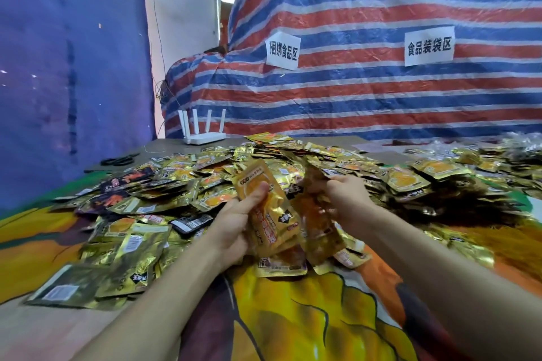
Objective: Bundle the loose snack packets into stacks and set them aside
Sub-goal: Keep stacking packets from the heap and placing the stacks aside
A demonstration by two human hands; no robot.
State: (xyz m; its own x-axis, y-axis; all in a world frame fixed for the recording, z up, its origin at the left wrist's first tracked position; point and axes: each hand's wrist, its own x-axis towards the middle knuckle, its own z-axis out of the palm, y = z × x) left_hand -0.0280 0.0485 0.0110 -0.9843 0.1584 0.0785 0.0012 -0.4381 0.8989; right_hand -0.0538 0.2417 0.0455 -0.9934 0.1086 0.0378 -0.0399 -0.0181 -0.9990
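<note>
Nearest, above the printed cloth [308, 316] on the tabletop [176, 145], the left hand [234, 226] grasps a small stack [272, 220] of gold packets upright, thumb on its front, probably to keep the edges in line. Just beside it, the fingers [335, 184] of the right hand [349, 199] pinch another packet [318, 226], blurred, likely to add it. Behind lie the loose packets [264, 155] in a wide heap, within easy reach. Farther are scissors [120, 160], a white router [202, 129] and a striped tarp [352, 97].
</note>
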